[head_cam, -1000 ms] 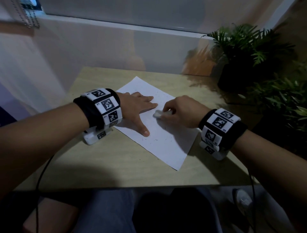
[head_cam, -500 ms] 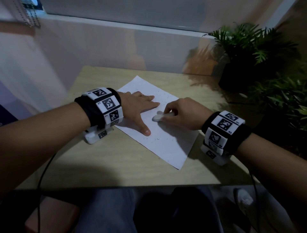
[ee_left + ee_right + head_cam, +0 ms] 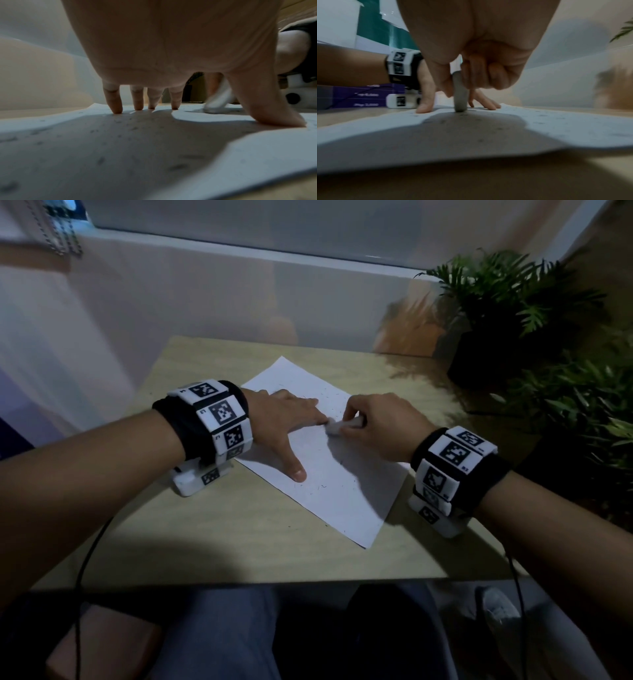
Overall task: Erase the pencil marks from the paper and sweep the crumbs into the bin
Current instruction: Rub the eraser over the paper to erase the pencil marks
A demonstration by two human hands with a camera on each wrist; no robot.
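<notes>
- Paper [image 3: 342,474], a white sheet, lay at an angle on a pale wooden table [image 3: 239,542], dotted with small dark specks that could be eraser crumbs or leftover pencil marks.
- Left hand [image 3: 284,422] was spread flat on the sheet, fingers straight, fingertips [image 3: 116,109] and thumb pressing down and gripping nothing; this looked meant to keep the sheet from sliding or creasing under the rubbing.
- Right hand [image 3: 380,422] pinched a small white eraser [image 3: 337,426] between thumb and curled fingers, holding it steeply so its tip met the paper just beside the left fingertips.
- From the right wrist view the eraser [image 3: 459,93] stood almost upright, its end touching the sheet.
- By my judgement, erasing was under way and sweeping had not begun; crumbs lay scattered across the sheet.
- No bin showed in any view.
- Potted plants [image 3: 513,313] stood at the table's far right, well apart from the hands.
</notes>
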